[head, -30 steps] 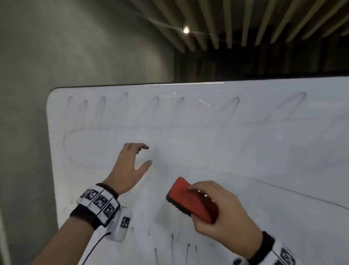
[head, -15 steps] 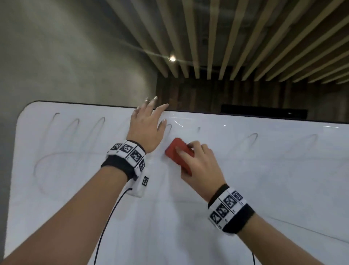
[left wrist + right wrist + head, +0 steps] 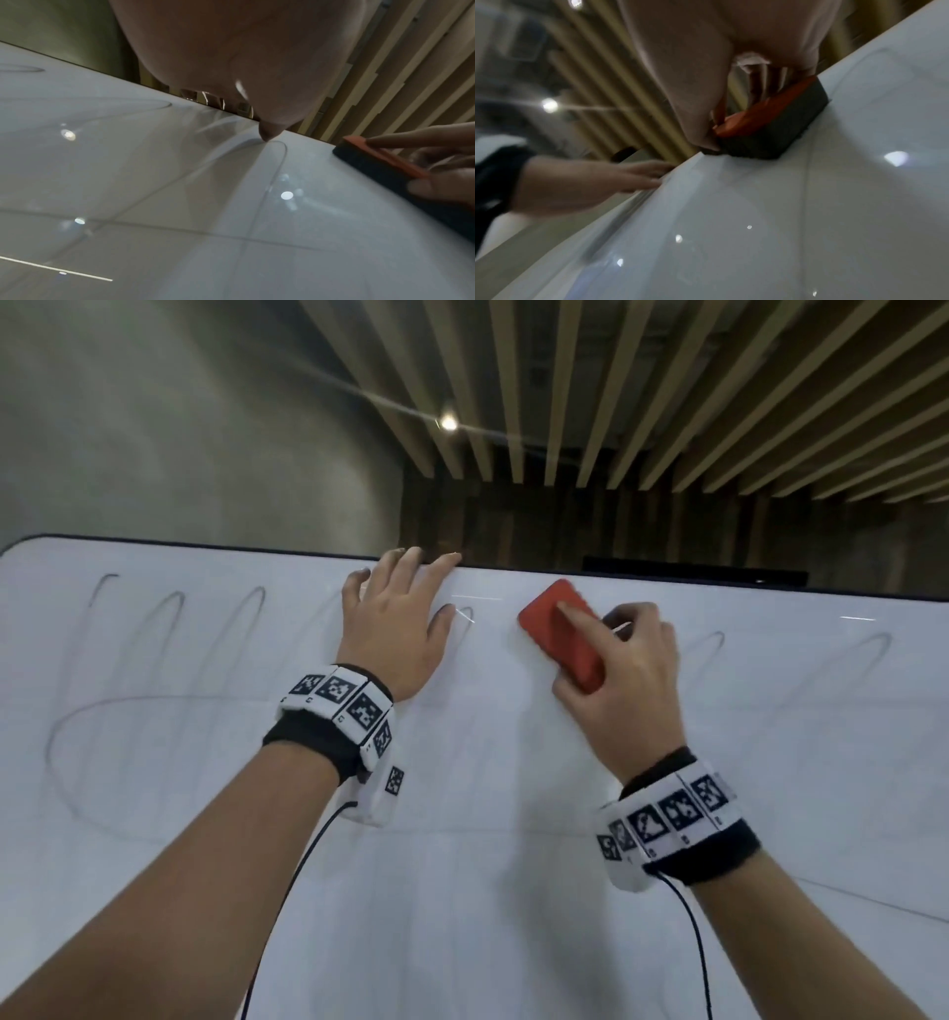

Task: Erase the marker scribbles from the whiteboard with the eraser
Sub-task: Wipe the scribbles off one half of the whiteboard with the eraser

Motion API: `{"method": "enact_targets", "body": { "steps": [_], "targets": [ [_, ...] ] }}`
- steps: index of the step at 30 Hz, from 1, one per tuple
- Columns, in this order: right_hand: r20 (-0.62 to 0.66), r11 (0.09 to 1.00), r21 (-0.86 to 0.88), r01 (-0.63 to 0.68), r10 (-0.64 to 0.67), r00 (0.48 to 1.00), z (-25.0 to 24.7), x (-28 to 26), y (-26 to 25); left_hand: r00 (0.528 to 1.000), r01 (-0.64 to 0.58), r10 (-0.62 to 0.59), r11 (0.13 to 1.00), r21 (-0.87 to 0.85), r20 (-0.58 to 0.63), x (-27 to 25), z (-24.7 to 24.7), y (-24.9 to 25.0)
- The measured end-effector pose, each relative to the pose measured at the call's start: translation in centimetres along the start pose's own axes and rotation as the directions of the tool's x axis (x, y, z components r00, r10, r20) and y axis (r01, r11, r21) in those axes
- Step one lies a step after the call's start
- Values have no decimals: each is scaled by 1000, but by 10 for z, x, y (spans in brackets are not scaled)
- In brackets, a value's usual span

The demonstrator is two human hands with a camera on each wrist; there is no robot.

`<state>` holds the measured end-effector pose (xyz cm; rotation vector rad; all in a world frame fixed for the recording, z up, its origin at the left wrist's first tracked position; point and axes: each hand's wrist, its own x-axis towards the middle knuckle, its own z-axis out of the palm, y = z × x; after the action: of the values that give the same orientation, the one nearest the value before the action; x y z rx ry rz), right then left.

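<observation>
Our right hand (image 3: 624,680), grip pinching red eraser (image 3: 562,634), has climbed to whiteboard (image 3: 154,814) top edge; left hand (image 3: 395,629) spread flat, bracing; loop scribbles (image 3: 169,618) remain.

You saw the whiteboard (image 3: 462,891) was smooth and glossy, with lamp reflections. The eraser (image 3: 770,130) had a red smooth plastic-looking back and a dark matt felt-like pad. The ceiling slats (image 3: 565,377) looked like matt wood.

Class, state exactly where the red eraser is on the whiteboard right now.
In the head view the eraser lies against the whiteboard just below its top edge, gripped by the right hand, with the left hand flat beside it.
</observation>
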<state>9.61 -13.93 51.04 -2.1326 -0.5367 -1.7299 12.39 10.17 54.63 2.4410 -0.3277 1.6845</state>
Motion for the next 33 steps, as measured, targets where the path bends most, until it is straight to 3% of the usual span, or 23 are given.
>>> {"method": "enact_targets", "body": {
  "steps": [2, 4, 6, 8, 9, 11, 13, 14, 16, 18, 19, 20, 22, 24, 25, 26, 28, 30, 31, 33],
  "targets": [
    [-88, 995, 6, -97, 97, 991, 1, 3, -4, 1000, 2, -2, 1000, -4, -12, -1, 1, 2],
    [-19, 996, -33, 84, -84, 996, 17, -23, -20, 1000, 9, -8, 1000, 2, -14, -2, 0, 3],
    [152, 946, -39, 322, -313, 938, 27, -55, -32, 1000, 11, -11, 1000, 11, -1, -2, -2, 2],
    [220, 925, -73, 372, -349, 911, 17, -50, -24, 1000, 13, -13, 1000, 15, 4, 0, -3, 2],
    [183, 939, -100, 328, -307, 934, 8, -34, -14, 1000, 15, -15, 1000, 15, 2, 0, -2, 2],
    [60, 983, -152, 105, -97, 993, -12, 3, 10, 1000, 22, -22, 1000, 6, 1, 0, -1, 5],
    [-64, 982, -146, -119, 111, 992, -27, 22, 24, 999, 35, -35, 999, -10, -2, -2, -2, 9],
    [-84, 976, -164, -145, 133, 988, -27, 15, 21, 999, 41, -42, 999, -9, -8, -2, -4, 11],
    [-12, 974, -213, 78, -82, 997, -11, -22, 5, 998, 56, -56, 998, 18, -13, -1, -7, 16],
    [176, 895, -200, 398, -367, 913, 2, -61, -4, 996, 89, -89, 995, 47, -17, 3, -10, 21],
    [231, 874, -203, 441, -395, 889, -2, -64, 2, 994, 108, -107, 993, 49, -18, 6, -11, 26],
    [222, 889, -209, 408, -363, 905, -11, -52, 13, 992, 128, -127, 991, 44, -21, 11, -12, 31],
    [76, 956, -249, 154, -139, 987, -35, -15, 42, 989, 148, -147, 989, 15, -23, 17, -13, 45],
    [-82, 959, -254, -125, 107, 991, -57, 14, 65, 995, 95, -96, 995, -19, -8, 18, -9, 62],
    [-124, 952, -244, -185, 159, 979, -60, 15, 65, 998, 60, -59, 998, -26, 8, 17, -6, 70],
    [-116, 952, -253, -172, 146, 982, -56, 7, 57, 999, 40, -39, 999, -30, 17, 15, -1, 76],
    [-3, 955, -283, 86, -90, 996, -32, -31, 35, 999, 50, -50, 998, -28, -6, 14, 3, 80],
    [180, 883, -284, 373, -333, 926, -17, -72, 21, 998, 51, -51, 998, -21, -33, 13, 4, 78],
    [234, 859, -280, 428, -372, 899, -17, -75, 25, 998, 41, -42, 999, -12, -36, 12, 5, 76],
    [184, 894, -278, 352, -310, 933, -33, -50, 47, 999, 24, -24, 1000, -1, -39, 11, 5, 73]
  ]
}}
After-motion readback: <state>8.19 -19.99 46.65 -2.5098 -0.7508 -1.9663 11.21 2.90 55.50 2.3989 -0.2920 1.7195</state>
